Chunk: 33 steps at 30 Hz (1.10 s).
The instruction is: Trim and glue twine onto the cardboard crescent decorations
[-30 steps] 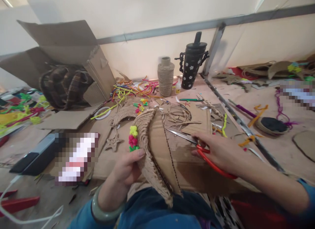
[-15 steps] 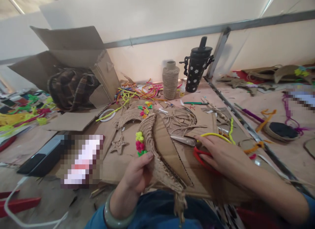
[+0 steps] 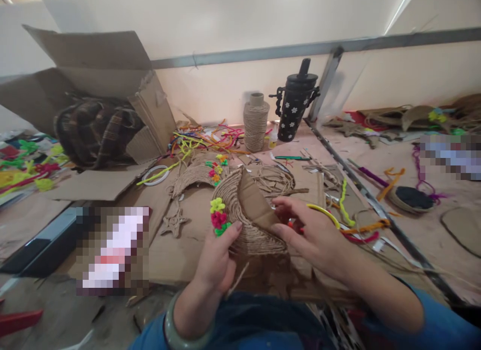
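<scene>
My left hand (image 3: pixel 215 262) grips a crescent-shaped cardboard piece, its curved band covered in rows of jute twine (image 3: pixel 240 217). The thumb presses on the twine beside small fuzzy flowers (image 3: pixel 218 217) in yellow, pink and green. Bare cardboard (image 3: pixel 257 197) shows inside the curve. My right hand (image 3: pixel 304 229) is at the right corner of this piece, thumb on its near side and the bent fingers around the edge. Red bits of the scissors' handles (image 3: pixel 291 223) show between those fingers; the rest is hidden. A loose twine end (image 3: pixel 238 279) hangs below.
Behind lie another flowered twine crescent (image 3: pixel 197 177) and a twine star (image 3: pixel 175 222). A twine spool (image 3: pixel 256 125) and black tumbler (image 3: pixel 298 107) stand at the back. An open carton (image 3: pixel 148 114) holds plaid cloth. Coiled twine (image 3: pixel 276 179) and a phone (image 3: pixel 116 249) lie about.
My right hand has let go of the scissors and moved left to the crescent. The crescent has turned, its lower end swinging up to the right. The view has shifted slightly.
</scene>
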Available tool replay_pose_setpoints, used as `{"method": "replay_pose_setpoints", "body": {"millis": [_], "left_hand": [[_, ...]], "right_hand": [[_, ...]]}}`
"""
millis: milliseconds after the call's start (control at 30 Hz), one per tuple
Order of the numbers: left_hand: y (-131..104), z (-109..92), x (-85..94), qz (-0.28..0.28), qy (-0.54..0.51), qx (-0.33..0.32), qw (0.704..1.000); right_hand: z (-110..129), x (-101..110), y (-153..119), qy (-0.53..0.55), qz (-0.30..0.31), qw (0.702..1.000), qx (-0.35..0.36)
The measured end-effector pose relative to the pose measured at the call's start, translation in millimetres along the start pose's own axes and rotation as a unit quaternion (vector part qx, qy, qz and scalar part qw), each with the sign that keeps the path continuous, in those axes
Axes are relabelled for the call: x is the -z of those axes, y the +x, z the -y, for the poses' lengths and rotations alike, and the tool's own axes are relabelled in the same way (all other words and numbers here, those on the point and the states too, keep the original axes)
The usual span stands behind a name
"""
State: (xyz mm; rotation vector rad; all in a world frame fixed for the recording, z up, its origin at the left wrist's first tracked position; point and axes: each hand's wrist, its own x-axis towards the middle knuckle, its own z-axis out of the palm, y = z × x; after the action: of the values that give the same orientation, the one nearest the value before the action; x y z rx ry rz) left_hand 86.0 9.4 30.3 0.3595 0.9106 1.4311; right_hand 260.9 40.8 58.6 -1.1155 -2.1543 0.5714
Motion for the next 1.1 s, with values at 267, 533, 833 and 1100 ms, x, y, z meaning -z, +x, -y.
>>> {"method": "replay_pose_setpoints", "body": {"millis": [267,533,833,1100], "left_hand": [[6.0,0.6,4.8,0.025,0.012,-0.011,1.0],[10.2,-0.3,5.0,-0.013,-0.005,-0.065,0.998],[7.3,-10.4,8.1,-0.024,-0.029,-0.078,0.996],[7.8,-17.1,15.0,-0.007,-0.002,-0.047,0.999]], "right_hand": [[3.4,-9.9,11.1,-0.006,0.017,1.0,-0.01],[4.9,-13.3,9.9,-0.117,-0.095,0.987,0.047],[-1.9,-23.7,13.5,-0.214,-0.142,0.959,0.118],[-1.9,-25.6,19.7,-0.251,-0.143,0.948,0.137]]}}
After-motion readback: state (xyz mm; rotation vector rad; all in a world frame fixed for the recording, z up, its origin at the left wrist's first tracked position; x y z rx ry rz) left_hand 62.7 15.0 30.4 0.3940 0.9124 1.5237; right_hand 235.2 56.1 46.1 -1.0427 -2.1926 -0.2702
